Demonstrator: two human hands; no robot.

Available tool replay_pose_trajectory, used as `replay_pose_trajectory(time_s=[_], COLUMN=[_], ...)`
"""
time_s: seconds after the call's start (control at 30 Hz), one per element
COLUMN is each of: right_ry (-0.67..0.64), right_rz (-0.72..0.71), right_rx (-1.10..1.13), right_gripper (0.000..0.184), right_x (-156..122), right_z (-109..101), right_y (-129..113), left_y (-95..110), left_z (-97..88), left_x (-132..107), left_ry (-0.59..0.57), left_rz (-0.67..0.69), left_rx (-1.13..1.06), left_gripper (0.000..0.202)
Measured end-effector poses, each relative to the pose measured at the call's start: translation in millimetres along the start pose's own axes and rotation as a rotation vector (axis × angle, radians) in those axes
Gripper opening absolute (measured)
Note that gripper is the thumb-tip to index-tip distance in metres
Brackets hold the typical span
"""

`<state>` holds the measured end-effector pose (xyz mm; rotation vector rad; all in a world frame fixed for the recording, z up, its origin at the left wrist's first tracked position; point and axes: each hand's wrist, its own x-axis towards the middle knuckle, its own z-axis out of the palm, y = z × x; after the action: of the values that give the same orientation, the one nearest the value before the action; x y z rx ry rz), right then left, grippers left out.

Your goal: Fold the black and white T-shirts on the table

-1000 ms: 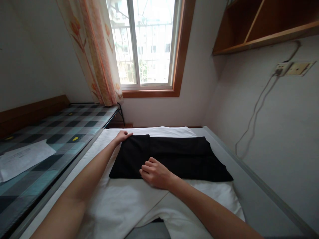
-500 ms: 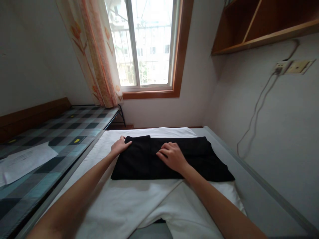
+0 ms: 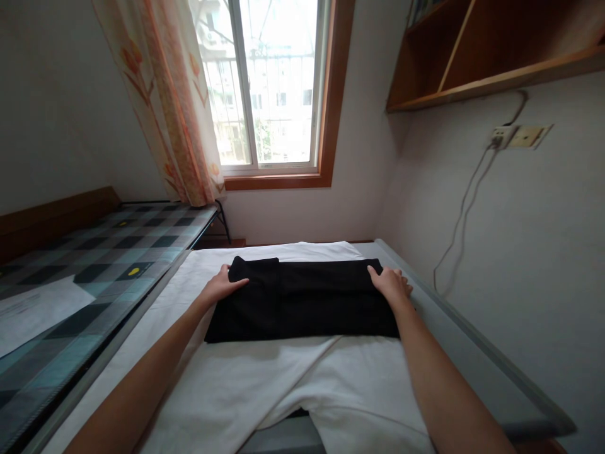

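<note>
Window point(image 3: 265, 88): upper centre, wooden frame.
Curtain point(image 3: 165, 107): upper left, peach, floral.
Shelf point(image 3: 482, 57): upper right, wooden.
Socket point(image 3: 520, 135): right wall, cable point(image 3: 460, 208) hanging below.
Checked mat point(image 3: 108, 252): left, paper point(image 3: 33, 309) on it.
White sheet point(image 3: 265, 391): bottom centre.

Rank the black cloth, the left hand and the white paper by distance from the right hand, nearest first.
1. Black cloth: touching the right hand.
2. Left hand: on the cloth's left end.
3. White paper: far left, on the checkered table.

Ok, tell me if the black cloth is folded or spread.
Folded: the black cloth lies as a neat rectangle with an overlapping layer.
</note>
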<state>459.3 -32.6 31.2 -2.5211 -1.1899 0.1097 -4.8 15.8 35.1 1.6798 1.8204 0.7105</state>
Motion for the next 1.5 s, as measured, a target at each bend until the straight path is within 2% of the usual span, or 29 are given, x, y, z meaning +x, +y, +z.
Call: replay_pose_trajectory(time_s=[0.1, 0.13, 0.2, 0.27, 0.33, 0.53, 0.67, 0.87, 1.1, 1.23, 1.33, 1.43, 1.5], right_ry=[-0.032, -0.047, -0.081, -0.094, -0.102, -0.052, -0.075, -0.046, -0.020, 0.010, 0.011, 0.029, 0.106], right_rz=[-0.015, -0.024, -0.030, -0.030, -0.031, 0.041, 0.057, 0.141, 0.149, 0.101, -0.001, -0.089, -0.107], right_rx=[0.004, 0.012, 0.029, 0.040, 0.036, -0.023, -0.026, 0.034, 0.165, 0.296, 0.343, 0.282, 0.213], right_gripper=[0.062, 0.062, 0.063, 0.064, 0.065, 0.067, 0.070, 0.077, 0.069, 0.059, 0.049, 0.039, 0.038], right_x=[4, 5, 7, 9, 9, 3, 2, 8, 19, 30, 36, 35, 30], right_z=[2, 3, 4, 5, 5, 2, -1, 0, 9, 15, 19, 20, 17], right_y=[3, 4, 6, 7, 7, 3, 3, 11, 16, 21, 24, 22, 15], left_y=[0, 0, -1, -2, -2, -6, -12, -16, -15, -12, -10, -9, -6], left_z=[-0.4, -0.6, -1.0, -1.5, -1.8, -0.7, 1.9, 3.7, 4.3, 3.4, 2.4, 0.9, -1.1], left_x=[-8, -10, -12, -13, -14, -15, -11, -8, -7, -9, -9, -9, -10], left_ry=[0.019, 0.002, -0.056, -0.103, -0.112, -0.115, -0.106, -0.111, -0.065, -0.015, 0.009, 0.034, 0.061], left_rz=[0.153, 0.215, 0.291, 0.292, 0.262, 0.235, 0.250, 0.242, 0.303, 0.397, 0.462, 0.497, 0.502], left_rx=[-0.055, -0.073, -0.077, -0.071, -0.101, -0.211, -0.207, -0.195, -0.169, -0.098, -0.061, -0.060, -0.068], left_gripper=[0.097, 0.095, 0.077, 0.059, 0.054, 0.063, 0.063, 0.063, 0.070, 0.071, 0.069, 0.068, 0.068])
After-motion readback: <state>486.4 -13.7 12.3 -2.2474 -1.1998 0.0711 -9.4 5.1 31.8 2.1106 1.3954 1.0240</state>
